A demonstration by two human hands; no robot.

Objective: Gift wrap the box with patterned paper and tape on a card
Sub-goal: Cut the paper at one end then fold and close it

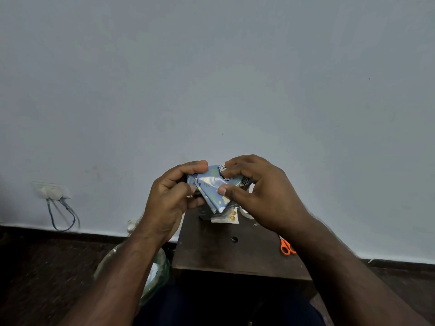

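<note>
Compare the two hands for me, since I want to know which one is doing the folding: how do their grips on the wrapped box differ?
The left hand grips the wrapped box at its left end, fingers curled over the top edge. The right hand pinches the right side, thumb on the near face, fingers on the far top corner. Both hold the box raised above the dark table. Which one folds isn't clear.

The near half of the dark counter [211,252] lies bare save a small black dot [233,239], so a hand could pass there. At the far edge a card [227,217] and a tape roll [246,214] crowd the way. Orange scissors [286,247] block the right edge (partly hidden by the forearm). A plastic-lined bin [155,274] stands just left.
</note>
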